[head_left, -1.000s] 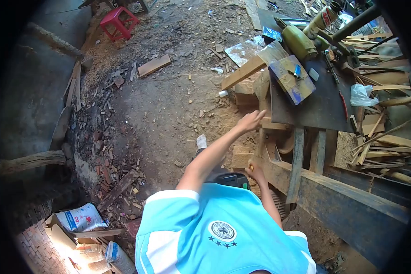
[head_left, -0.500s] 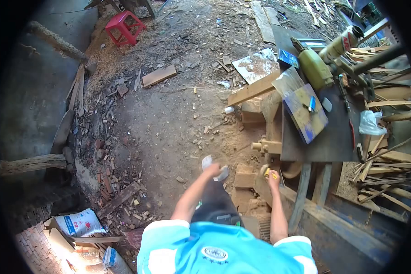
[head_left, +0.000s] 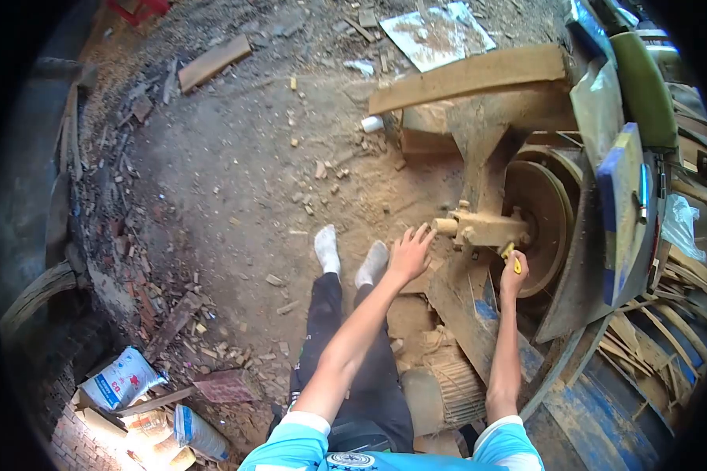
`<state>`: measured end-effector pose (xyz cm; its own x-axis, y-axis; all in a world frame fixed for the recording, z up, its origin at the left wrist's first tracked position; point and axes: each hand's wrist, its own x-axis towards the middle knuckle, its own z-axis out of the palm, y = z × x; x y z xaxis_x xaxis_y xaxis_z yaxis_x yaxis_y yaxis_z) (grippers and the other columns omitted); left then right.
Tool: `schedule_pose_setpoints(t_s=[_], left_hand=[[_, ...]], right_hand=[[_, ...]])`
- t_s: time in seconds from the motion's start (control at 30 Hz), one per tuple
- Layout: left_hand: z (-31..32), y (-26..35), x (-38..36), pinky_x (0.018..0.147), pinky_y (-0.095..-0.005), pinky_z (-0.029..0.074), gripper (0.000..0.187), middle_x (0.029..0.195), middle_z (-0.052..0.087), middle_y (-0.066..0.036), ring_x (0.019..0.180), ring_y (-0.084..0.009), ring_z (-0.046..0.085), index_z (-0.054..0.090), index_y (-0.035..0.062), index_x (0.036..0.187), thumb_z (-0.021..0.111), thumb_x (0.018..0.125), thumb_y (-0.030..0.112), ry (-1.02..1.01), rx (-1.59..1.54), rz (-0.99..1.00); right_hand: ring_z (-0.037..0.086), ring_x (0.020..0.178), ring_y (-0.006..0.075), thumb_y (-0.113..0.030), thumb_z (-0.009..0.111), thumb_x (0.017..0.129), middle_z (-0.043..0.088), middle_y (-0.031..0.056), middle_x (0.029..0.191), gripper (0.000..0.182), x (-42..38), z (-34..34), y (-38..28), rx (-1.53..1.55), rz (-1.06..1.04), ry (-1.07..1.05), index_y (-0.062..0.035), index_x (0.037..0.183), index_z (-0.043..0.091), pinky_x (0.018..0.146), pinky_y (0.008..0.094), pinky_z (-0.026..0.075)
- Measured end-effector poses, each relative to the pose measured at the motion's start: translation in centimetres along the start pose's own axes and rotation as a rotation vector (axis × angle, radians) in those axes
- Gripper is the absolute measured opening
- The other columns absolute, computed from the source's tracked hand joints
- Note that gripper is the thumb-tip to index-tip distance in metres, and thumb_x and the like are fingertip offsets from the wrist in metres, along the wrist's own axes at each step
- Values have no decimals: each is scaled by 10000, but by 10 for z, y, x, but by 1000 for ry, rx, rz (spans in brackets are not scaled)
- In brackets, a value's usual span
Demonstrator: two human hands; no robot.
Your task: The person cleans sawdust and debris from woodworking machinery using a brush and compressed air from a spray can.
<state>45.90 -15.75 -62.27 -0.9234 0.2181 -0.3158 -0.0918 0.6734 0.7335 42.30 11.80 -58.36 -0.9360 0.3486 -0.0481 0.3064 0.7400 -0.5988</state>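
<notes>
My left hand [head_left: 410, 254] is spread, with nothing in it, its fingertips beside the round end of a dusty metal shaft housing [head_left: 491, 231]. Fingers of my right hand [head_left: 514, 275] are wrapped round a small yellow tool [head_left: 510, 254], just below the housing and in front of a large round wheel [head_left: 536, 224]. The tool's exact kind is too small to tell. Wood dust coats the housing, which joins an upright metal frame [head_left: 483, 149].
A wooden beam [head_left: 471, 77] lies across the machine top. On the right are a tilted metal sheet [head_left: 577, 263], a green can [head_left: 644, 90] and piled wood strips [head_left: 652, 345]. Below the housing sits a finned motor [head_left: 448, 392]. Sacks [head_left: 123, 379] lie lower left.
The view has shifted closer to the machine, showing the wheel. My left hand has moved from above my legs to the housing's end. My right hand still holds the yellow tool.
</notes>
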Motion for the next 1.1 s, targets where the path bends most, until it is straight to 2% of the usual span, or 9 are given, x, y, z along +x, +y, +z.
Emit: schedule_pose_setpoints(t_s=[0.33,0.4,0.6,0.63,0.73,0.8,0.9,1.03,1.1], left_hand=[[19,5,1,976,-463,304,679,1424,256,-63,1277,-306,279,301,68,1353,545,722,118,154,294,206],[19,5,11,984,-462,301,664,1426,251,-67,1278,-304,280,304,53,1349,536,732,124,109,371,165],[6,16,29,964,-456,310,579,1407,304,-39,1232,-306,354,363,61,1326,513,776,157,-117,548,119],[2,19,32,957,-454,314,572,1402,315,-36,1223,-307,365,365,66,1327,510,781,158,-161,566,106],[3,22,40,930,-435,328,549,1384,353,-4,1158,-294,429,371,98,1330,499,799,154,-199,574,69],[-3,25,43,929,-426,327,541,1388,349,10,1128,-285,455,371,110,1332,494,807,157,-282,560,27],[0,28,43,904,-413,336,544,1409,315,34,1081,-255,487,358,137,1344,488,815,155,-291,612,-12],[11,23,43,871,-406,347,575,1435,261,52,1044,-233,505,333,168,1361,499,810,155,-296,639,-45],[6,29,39,874,-401,345,591,1444,240,57,1033,-228,508,318,182,1369,502,809,151,-319,619,-71]], right_hand=[[579,726,164,-135,555,842,614,94,754,148,6,21,-94,231,-63,-59,3,887,583,680,319,452],[580,713,173,-127,563,828,610,107,741,132,11,29,-85,17,-90,341,-5,876,585,671,323,451],[579,679,135,-97,549,823,611,96,707,108,1,15,-81,326,109,49,-5,855,594,653,312,465],[580,666,132,-108,550,839,609,71,725,115,0,7,-85,-141,-26,182,-3,856,595,646,283,472],[584,696,135,-106,536,858,600,71,773,122,-3,18,-72,44,199,-95,5,845,584,661,268,489],[589,765,148,-108,508,878,592,77,829,156,-6,8,-85,887,461,0,14,810,578,723,283,504],[597,761,159,-124,526,871,597,78,823,157,-9,2,-81,-376,107,60,16,827,582,725,284,501],[564,715,106,-139,521,884,558,36,788,150,-2,16,-86,573,347,-201,-6,854,584,609,257,537],[561,706,105,-122,522,877,557,33,790,126,2,5,-76,531,312,-110,-13,869,586,621,255,533]])
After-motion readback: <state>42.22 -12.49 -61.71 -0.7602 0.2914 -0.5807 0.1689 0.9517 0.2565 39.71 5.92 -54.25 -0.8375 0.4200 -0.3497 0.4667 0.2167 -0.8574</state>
